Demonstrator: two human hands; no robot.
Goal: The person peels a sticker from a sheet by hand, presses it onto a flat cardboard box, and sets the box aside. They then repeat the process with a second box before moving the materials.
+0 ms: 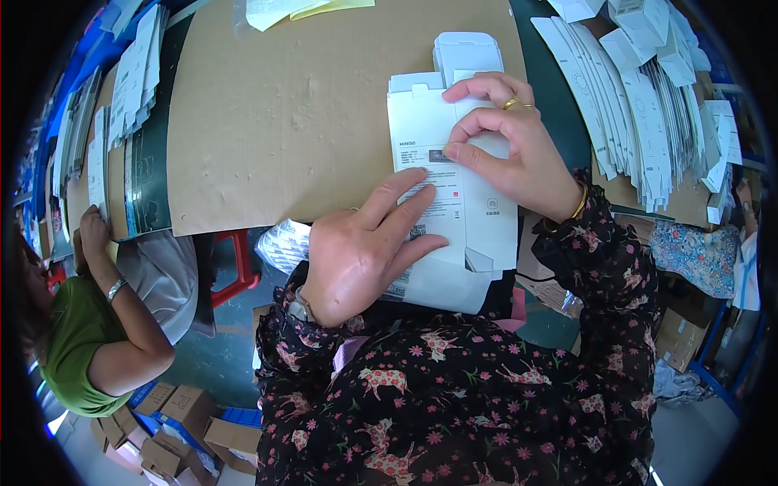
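A flattened white carton [485, 223] with printed text lies at the near right edge of the cardboard-covered table, its lower end reaching past the edge towards me. On its printed face is a small dark grey label [438, 155]. My right hand [527, 154] has thumb and index finger bent together at the label's right end, its other fingers curled above the carton. My left hand [348, 255] lies across the carton's lower left with its fingers spread, just below the label. Another white carton piece [468, 53] shows beyond the far end.
Stacks of flat white cartons [579, 89] stand at the right, with folded boxes [640, 20] behind them. Brown cardboard [267, 121] covers the table. A printed sheet [285, 245] is beside my left wrist. At the left sits a person in green [97, 340]; a red stool [237, 267] is nearby.
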